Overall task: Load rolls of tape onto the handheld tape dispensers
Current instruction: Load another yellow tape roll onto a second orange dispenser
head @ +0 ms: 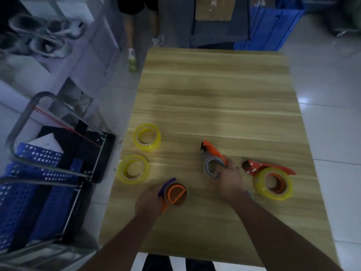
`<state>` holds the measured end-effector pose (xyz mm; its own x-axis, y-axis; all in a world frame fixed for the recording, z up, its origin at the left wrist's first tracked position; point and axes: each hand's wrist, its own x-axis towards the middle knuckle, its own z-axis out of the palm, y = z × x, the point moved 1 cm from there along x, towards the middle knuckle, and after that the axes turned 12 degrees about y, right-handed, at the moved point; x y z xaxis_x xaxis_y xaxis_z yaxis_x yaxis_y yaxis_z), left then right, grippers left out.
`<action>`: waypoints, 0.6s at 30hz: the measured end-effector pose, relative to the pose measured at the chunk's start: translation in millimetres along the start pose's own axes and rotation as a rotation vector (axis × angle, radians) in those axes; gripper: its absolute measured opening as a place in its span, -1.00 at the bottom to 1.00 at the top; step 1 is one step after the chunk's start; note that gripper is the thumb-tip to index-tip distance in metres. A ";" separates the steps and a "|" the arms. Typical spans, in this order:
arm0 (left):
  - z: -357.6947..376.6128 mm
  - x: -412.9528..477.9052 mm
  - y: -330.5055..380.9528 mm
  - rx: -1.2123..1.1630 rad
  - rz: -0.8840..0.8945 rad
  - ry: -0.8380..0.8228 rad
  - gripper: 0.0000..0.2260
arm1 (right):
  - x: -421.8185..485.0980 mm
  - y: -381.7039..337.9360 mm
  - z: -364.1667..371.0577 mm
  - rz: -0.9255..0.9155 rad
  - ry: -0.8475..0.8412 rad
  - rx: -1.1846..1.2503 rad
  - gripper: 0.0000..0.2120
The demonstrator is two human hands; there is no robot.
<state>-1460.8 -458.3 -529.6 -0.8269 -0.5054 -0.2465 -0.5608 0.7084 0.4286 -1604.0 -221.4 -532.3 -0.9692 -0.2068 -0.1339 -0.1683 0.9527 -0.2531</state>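
Observation:
Two loose yellow tape rolls lie flat at the table's left: one farther back (147,138), one nearer (133,168). My left hand (148,200) grips an orange dispenser with a purple edge (174,193), its half-round hub facing up. My right hand (229,178) holds a second orange dispenser (214,153) with a thin grey ring (212,167) on its hub. To the right lies a third red-orange dispenser (254,167) with a yellow roll (273,183) around its hub.
The wooden table (214,94) stretches away from me. A metal trolley (58,173) with blue perforated baskets (29,182) stands close on the left. Blue crates (273,26) and a person's legs (142,26) are beyond the far edge.

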 end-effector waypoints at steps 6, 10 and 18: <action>14.9 67.3 71.4 0.047 0.201 -0.049 -0.63 | -23.6 34.9 -37.4 0.017 0.181 0.192 -0.75; 28.3 124.3 123.8 0.009 0.276 -0.053 -0.72 | -44.4 59.7 -52.0 -0.034 0.215 0.150 -0.66; 15.3 125.9 141.3 -0.113 0.371 0.046 -0.70 | -55.2 57.9 -35.8 -0.136 0.072 0.164 -0.67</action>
<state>-1644.8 -414.2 -513.3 -0.9684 -0.2486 -0.0181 -0.2134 0.7897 0.5752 -1566.6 -146.8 -505.3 -0.9509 -0.3087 -0.0202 -0.2726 0.8670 -0.4171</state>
